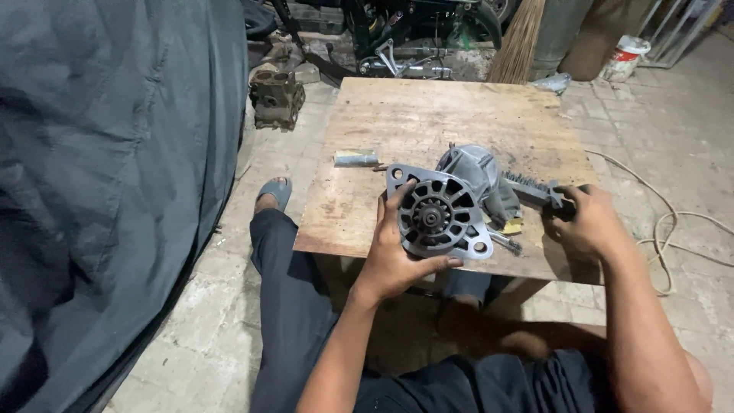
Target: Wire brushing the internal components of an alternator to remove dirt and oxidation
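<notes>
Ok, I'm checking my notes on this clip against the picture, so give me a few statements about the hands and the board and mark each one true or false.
1. The left hand grips the grey motor housing. True.
2. The right hand holds a hammer. False: it holds a wire brush.
3. The housing sits over a wooden board. True.
4. The brush bristles touch the small block at the board's left. False: the block lies apart from both hands, and the brush is by the housing.
5. A white bucket stands on the board. False: it stands on the floor beyond it.
</notes>
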